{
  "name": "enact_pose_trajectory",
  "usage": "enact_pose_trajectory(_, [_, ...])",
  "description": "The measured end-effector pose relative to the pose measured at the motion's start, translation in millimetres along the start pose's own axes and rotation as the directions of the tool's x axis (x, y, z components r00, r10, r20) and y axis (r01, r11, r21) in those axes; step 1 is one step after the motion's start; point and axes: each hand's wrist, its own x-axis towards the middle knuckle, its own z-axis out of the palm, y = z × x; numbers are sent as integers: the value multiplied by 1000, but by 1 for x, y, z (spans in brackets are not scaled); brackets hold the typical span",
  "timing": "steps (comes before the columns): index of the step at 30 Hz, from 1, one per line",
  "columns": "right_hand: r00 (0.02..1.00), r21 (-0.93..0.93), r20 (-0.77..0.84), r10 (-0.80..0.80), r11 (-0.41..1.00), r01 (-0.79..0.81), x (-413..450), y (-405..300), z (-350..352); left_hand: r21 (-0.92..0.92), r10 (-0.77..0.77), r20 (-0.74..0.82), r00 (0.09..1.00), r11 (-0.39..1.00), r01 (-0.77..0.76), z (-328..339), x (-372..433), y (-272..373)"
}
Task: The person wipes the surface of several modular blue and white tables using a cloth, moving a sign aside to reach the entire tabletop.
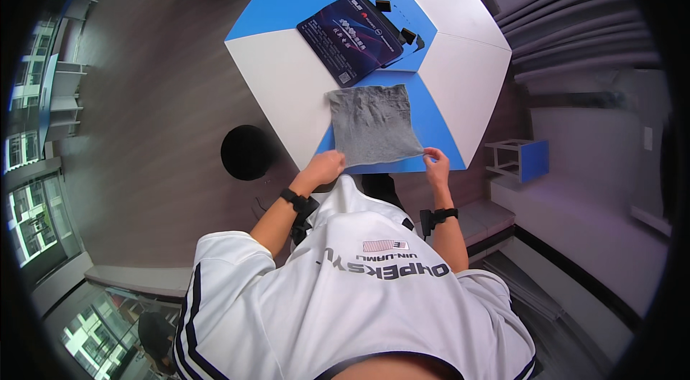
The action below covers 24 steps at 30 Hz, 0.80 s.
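Note:
A grey cloth lies spread out on the blue near section of the table, with wrinkles across its far half. My left hand grips its near left corner, fingers closed and slightly blurred. At the near right corner, my right hand pinches the cloth between thumb and fingers, pulling that corner to a point. Both hands are at the table's front edge. Each wrist wears a black strap with a small device.
A dark printed mouse pad overlaps other flat dark items beyond the cloth. Two small black objects sit near it on the blue-and-white table. A round black stool stands left; a blue-topped stool is at right.

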Motion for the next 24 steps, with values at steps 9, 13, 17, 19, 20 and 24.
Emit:
enact_pose_trajectory(9, [861, -321, 134, -491, 801, 506, 57, -31, 107, 225, -120, -328, 937, 954, 201, 75, 102, 28])
enact_pose_trajectory(13, [757, -336, 285, -588, 678, 654, 73, -22, 144, 327, -321, -326, 889, 844, 425, 88, 118, 19])
enact_pose_trajectory(17, [666, -249, 403, -628, 625, 740, 78, 12, 108, 453, -233, -282, 931, 823, 343, 120, 103, 22])
enact_pose_trajectory(19, [657, -277, 423, -624, 601, 750, 75, 41, 71, 508, -207, -210, 956, 812, 287, 144, 105, 43])
enact_pose_trajectory(20, [682, -309, 421, -598, 612, 728, 72, 53, 54, 525, -204, -184, 961, 806, 272, 156, 110, 58])
enact_pose_trajectory(24, [798, -451, 361, -482, 659, 602, 68, 93, -8, 603, -110, -63, 992, 788, 126, 188, 140, 115])
